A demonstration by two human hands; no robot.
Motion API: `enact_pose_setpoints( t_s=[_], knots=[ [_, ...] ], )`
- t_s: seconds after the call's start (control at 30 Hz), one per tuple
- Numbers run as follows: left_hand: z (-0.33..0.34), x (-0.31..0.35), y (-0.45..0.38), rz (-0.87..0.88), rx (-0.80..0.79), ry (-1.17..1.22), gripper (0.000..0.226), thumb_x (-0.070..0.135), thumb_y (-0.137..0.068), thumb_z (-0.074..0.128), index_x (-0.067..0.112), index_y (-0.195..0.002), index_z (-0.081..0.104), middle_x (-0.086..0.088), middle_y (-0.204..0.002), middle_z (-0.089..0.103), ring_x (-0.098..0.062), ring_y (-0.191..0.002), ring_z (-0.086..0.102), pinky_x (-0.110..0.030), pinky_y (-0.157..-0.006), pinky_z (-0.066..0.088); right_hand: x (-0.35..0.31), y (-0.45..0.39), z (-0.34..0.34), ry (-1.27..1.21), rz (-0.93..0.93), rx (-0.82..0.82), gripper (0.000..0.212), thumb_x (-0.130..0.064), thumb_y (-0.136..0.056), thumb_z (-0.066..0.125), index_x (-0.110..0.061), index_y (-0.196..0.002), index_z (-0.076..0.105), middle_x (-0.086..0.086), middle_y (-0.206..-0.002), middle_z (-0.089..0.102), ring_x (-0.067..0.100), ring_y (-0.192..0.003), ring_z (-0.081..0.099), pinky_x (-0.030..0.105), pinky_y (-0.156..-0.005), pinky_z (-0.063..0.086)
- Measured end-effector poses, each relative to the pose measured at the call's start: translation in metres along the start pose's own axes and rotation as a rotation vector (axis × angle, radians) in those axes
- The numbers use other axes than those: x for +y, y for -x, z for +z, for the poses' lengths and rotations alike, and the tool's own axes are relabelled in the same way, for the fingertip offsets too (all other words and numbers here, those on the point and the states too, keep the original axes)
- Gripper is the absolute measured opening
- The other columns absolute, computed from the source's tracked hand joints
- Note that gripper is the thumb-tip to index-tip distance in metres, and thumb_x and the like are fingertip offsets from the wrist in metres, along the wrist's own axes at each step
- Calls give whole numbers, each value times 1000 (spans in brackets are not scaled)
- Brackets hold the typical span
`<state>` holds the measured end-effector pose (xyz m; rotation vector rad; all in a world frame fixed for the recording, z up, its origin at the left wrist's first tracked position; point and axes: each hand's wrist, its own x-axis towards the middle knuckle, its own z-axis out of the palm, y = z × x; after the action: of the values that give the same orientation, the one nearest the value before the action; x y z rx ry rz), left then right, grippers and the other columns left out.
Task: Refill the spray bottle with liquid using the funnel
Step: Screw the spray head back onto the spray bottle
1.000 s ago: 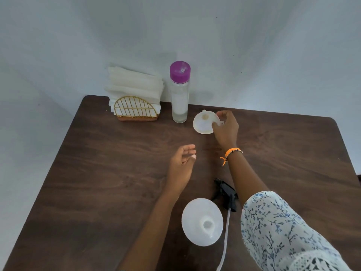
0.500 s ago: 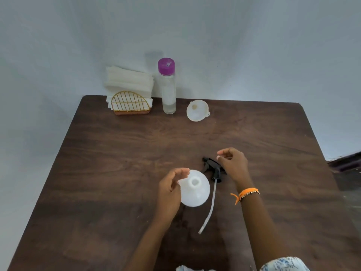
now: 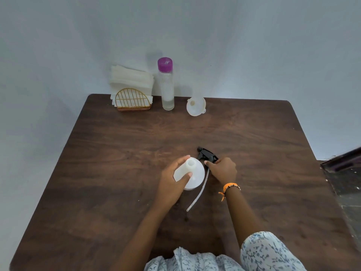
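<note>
Head view shows that the job is only just begun. Nearest, at 6 o'clock, flowered sleeves [image 3: 267, 251] are seen at the bottom edge. A bit farther, near the middle of the brown table [image 3: 117, 202], the white spray bottle [image 3: 192, 176] is held by the left hand [image 3: 172, 184], with thumb and fingers curled round its neck. The bottle's mouth is open, because the black spray top [image 3: 207, 155] has been taken off. That top lies on the table at 1 o'clock from the bottle, with its long thin tube [image 3: 198, 192] stretched back toward 6 o'clock. The right hand [image 3: 222, 170], with an orange band [image 3: 230, 186] on the wrist, is curled over the spray top; whether it is really gripped cannot be told. Far away at 12 o'clock, by the wall, the small white funnel [image 3: 196, 106] lies untouched. Just to its 9 o'clock side the tall clear bottle [image 3: 166, 85] stands, with its purple cap [image 3: 165, 64] closed. Farther toward 9 o'clock a gold holder [image 3: 132, 100] full of napkins [image 3: 130, 79] is seen. So the opening is done. It is judged that the funnel must be put in the bottle's mouth, the purple cap taken off, the liquid poured, and the spray top screwed back.
</note>
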<state>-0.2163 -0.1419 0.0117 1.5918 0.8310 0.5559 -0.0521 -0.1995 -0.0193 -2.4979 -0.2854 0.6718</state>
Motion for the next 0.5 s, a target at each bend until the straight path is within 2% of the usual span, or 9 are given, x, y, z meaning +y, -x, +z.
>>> enact_pose_setpoints(
  t_s=[0.1, 0.2, 0.3, 0.37, 0.43, 0.5],
  knots=[
    [2, 3, -2, 10, 18, -6, 40, 13, -79, 71, 37, -110, 61, 27, -111, 61, 11, -107, 52, -18, -91, 45, -1, 0, 0, -72, 38, -29, 37, -36, -76, 71, -1, -64, 66, 9, -63, 63, 26, -67, 59, 26, -60, 38],
    [5, 8, -3, 30, 45, -55, 36, 16, -80, 71, 45, -100, 59, 33, -102, 59, 19, -100, 50, -6, -84, 43, 4, -1, -1, -185, 73, -50, 28, -30, -75, 69, -2, -70, 71, 13, -74, 71, 25, -74, 66, 28, -61, 48],
    [6, 6, -4, 49, 59, -74, 31, 19, -82, 69, 42, -101, 60, 32, -102, 58, 14, -99, 53, -1, -79, 41, 7, 1, -8, -321, 64, -52, 23, -23, -76, 70, -3, -64, 67, 11, -66, 70, 26, -75, 70, 36, -71, 57],
    [6, 0, -6, 50, 53, -91, 28, 21, -83, 68, 36, -105, 61, 25, -107, 60, 4, -101, 56, -3, -79, 42, 5, 3, -17, -383, 26, -39, 20, -22, -78, 71, -6, -68, 66, 8, -68, 69, 20, -72, 69, 24, -63, 55],
    [6, -4, -7, 56, 52, -96, 26, 23, -84, 67, 31, -109, 62, 19, -110, 62, -1, -103, 56, -7, -80, 43, 0, 9, -28, -440, -30, -12, 16, -22, -80, 71, -8, -77, 65, 5, -75, 68, 9, -64, 64, 7, -49, 44],
    [5, -5, -8, 80, 51, -92, 27, 29, -82, 65, 27, -109, 63, 18, -109, 63, 1, -103, 57, -6, -80, 43, -6, 13, -37, -521, -94, 10, 16, -22, -78, 73, -9, -81, 65, 4, -79, 70, 10, -66, 64, 8, -51, 44]
  ],
)
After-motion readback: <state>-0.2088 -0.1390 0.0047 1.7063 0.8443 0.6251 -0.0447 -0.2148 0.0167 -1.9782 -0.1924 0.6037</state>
